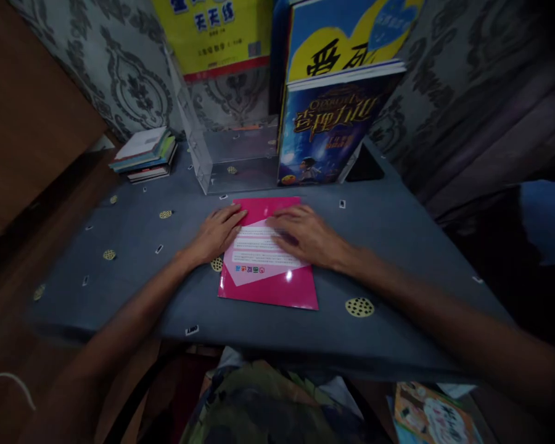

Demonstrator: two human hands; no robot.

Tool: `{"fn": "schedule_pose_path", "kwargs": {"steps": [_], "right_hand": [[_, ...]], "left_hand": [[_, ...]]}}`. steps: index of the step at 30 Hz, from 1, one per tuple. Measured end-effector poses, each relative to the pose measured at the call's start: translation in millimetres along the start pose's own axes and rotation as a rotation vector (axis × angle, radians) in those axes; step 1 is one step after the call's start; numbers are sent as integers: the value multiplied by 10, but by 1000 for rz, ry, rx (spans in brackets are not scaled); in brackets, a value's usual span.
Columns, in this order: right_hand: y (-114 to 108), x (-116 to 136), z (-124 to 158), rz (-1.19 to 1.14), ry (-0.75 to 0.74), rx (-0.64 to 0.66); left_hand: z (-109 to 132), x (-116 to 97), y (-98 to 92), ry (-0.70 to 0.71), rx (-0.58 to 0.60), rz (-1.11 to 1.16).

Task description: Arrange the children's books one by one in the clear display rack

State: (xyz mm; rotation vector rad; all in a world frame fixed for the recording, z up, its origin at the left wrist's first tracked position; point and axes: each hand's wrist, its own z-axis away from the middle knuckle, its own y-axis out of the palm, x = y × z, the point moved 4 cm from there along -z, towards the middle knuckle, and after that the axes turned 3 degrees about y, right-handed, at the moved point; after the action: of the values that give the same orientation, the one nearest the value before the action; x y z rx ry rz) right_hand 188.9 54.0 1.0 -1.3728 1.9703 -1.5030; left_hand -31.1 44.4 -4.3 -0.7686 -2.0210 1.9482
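Note:
A thin pink book (271, 290) lies flat on the grey-blue table, its printed text upside down from where I look. My left hand (217, 234) rests at the book's left edge, fingers stretched onto the cover. Over the right part of the cover is my right hand (305, 234), slightly blurred, with its fingers extended across the white text panel. Neither hand grips the book. The right hand's fingers hide part of the text.
Behind the book stands a clear acrylic rack (203, 166) holding a yellow book (231, 37) and a dark blue book (333, 129). A small pile of books (145, 154) sits at the back left. Below the table's right front lies another book (435, 413).

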Motion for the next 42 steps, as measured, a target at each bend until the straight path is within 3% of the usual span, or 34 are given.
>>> {"fn": "schedule_pose_path", "kwargs": {"steps": [6, 10, 19, 29, 35, 42], "right_hand": [[210, 991, 13, -150, -317, 141], [293, 1245, 70, -152, -402, 198], [231, 1270, 206, -100, -443, 113], [224, 1254, 235, -153, -476, 48], [99, 1188, 356, -244, -403, 133], [-146, 957, 758, -376, -228, 45]], "left_hand": [[26, -25, 42, 7, -21, -25], [27, -20, 36, 17, -22, -34], [107, -100, -37, 55, 19, -51], [818, -318, -162, 174, 182, 66], [833, -278, -168, 148, 262, 125], [824, -266, -158, 124, 269, 152]]}}
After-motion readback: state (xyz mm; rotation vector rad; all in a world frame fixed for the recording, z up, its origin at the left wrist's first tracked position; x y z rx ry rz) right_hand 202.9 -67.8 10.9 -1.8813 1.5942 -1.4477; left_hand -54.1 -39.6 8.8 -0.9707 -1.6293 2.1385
